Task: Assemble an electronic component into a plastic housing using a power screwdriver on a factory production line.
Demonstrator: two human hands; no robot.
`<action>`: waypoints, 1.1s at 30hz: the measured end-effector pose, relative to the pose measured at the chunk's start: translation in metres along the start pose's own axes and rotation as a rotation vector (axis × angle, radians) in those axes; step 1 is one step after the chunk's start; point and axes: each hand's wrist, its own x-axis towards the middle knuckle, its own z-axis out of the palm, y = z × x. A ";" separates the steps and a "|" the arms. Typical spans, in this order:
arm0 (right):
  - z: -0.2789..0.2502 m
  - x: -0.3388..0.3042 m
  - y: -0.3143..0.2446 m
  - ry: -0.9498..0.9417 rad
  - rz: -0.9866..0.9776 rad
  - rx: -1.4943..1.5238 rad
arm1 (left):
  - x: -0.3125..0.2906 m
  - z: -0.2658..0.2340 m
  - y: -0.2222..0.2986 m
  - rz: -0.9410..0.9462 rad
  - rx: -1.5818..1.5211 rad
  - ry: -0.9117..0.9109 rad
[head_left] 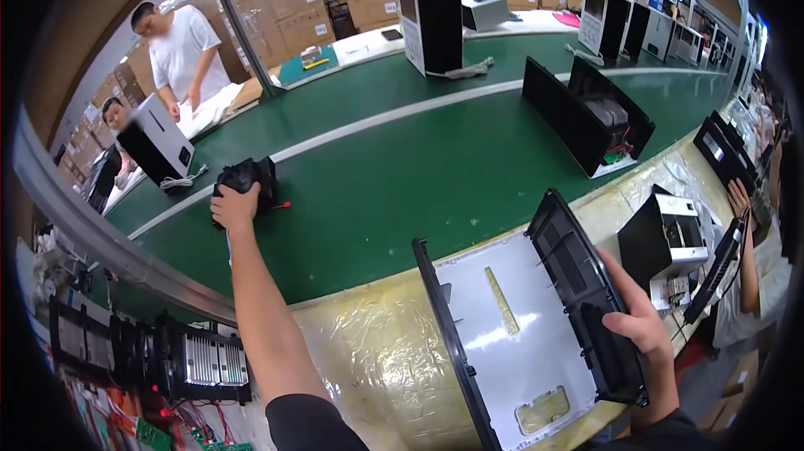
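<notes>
Much open belt (360,216) between left grip (235,206), housing edge (449,321).

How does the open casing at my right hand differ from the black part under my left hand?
The casing looks much larger than the part. The casing shows a pale inner panel between black walls; the part looks mostly black, with a red tip at its side. The casing is at the plastic-covered bench, while the part sits on the green surface. Both have black surfaces.
</notes>
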 end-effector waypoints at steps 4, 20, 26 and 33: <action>-0.004 0.010 0.003 -0.025 -0.036 -0.090 | -0.004 -0.012 -0.011 0.006 -0.167 0.008; 0.083 -0.005 -0.161 0.178 -1.361 -0.644 | -0.264 -0.393 0.010 0.157 -2.159 -0.617; 0.127 -0.010 -0.194 0.268 -1.489 -0.606 | -0.363 -0.431 0.029 0.613 -2.218 -0.965; 0.082 -0.071 -0.192 0.584 -1.694 -0.922 | -0.410 -0.421 0.062 0.494 -2.307 -1.117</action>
